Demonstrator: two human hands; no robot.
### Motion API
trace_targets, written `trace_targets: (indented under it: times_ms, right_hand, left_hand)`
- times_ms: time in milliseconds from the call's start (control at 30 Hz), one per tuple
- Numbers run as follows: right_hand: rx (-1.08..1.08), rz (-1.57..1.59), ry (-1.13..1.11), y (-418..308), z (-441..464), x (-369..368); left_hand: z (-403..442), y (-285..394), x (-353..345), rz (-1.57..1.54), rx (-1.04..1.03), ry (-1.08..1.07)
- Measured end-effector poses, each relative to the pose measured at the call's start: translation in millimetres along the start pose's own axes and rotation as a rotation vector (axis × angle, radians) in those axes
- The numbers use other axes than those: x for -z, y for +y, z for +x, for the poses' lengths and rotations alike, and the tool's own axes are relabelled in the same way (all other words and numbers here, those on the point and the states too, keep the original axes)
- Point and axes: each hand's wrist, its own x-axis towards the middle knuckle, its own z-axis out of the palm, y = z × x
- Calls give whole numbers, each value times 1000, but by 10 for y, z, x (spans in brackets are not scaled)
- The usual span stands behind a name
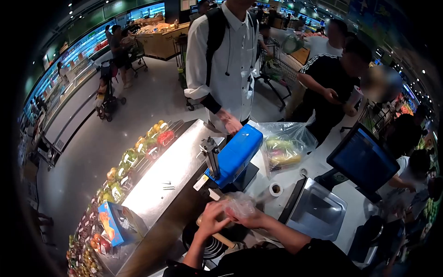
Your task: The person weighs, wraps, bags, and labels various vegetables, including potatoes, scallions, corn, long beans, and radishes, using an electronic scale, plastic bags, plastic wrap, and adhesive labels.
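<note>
A small clear plastic bag (241, 202) with something pale reddish inside is between my two hands, just below the blue bag-sealing machine (240, 150). My right hand (250, 219) is closed around the bag's lower side. From the left, my left hand (213, 219) pinches at the bag's edge with bent fingers. What exactly lies in the bag is hard to make out. Beneath my left hand, a wooden handle (223, 240) crosses a dark coil-like round thing (210, 247). A larger clear bag of vegetables (282, 150) sits beyond the machine, to the right.
A steel weighing scale (318, 210) and a monitor (363, 157) stand on the right. A tape roll (275, 189) lies near the machine. Packed fruit (122, 171) lines the steel counter (161, 180), with a blue-orange box (110, 223). A person in a white shirt (237, 64) stands opposite, hand near the machine.
</note>
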Motion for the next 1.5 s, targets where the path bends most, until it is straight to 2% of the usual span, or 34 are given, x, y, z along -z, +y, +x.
trace_targets:
  times_ms: [67,100,167,200,233,267,333,400,467,600,667,867,933,1067,1133,1200,1267,1333,1433,1500]
  right_hand:
    - [226,-241,60,-258,-220,222]
    - [220,-237,69,-434,-270,339]
    - [297,-470,280,-681,-444,646]
    - [-163,-32,142,-476,-608,715]
    - [-353,922,231,-662,-623,937]
    - [-352,972,196,-981,-592,1178]
    - [-366,756,267,-1223,-675,1499]
    - [-258,466,319,-1344,-726,1712]
    - [-207,242,370,-1339,-809,1960]
    - [-188,353,536,-1073,-522,2614]
    - [-192,388,562,-923,-258,2951]
    - [-237,311,645,-460,357,3409]
    - [-130,272,672,-209,514,3603]
    - [-104,318,697,-56,829,3705]
    - [-55,223,761,27,995,3752]
    - [19,140,722,95,1103,3767]
    - [-11,37,710,-155,1008,3689]
    - [183,113,788,-215,859,3519]
    - [81,192,632,-128,140,3177]
    - [-81,198,522,270,-455,2841]
  left_hand:
    - [66,383,-168,-41,-153,-83]
    - [103,502,-207,-44,-151,-95]
    - [302,765,-380,-281,-68,-242]
    - [472,970,-418,-270,-72,-258]
    - [590,1071,-545,-147,-102,-230]
    - [706,1144,-612,-21,-133,-202]
    - [897,1353,-742,-12,-139,-136]
    - [941,1480,-832,102,-110,-16]
    - [817,1541,-983,50,-26,99]
    - [326,1411,-1164,-101,122,157]
    - [82,1366,-1160,-122,312,124]
    - [-278,1238,-1018,-87,473,250]
    - [-289,1175,-958,-59,473,244]
    - [-233,1028,-860,-58,458,256]
    - [-126,1055,-815,-70,470,221]
    - [-70,1020,-832,-88,459,188]
    - [-11,972,-878,-83,433,151]
    - [42,939,-946,-96,436,102]
    - [198,917,-1106,-86,438,54]
    - [305,823,-1266,-34,370,47]
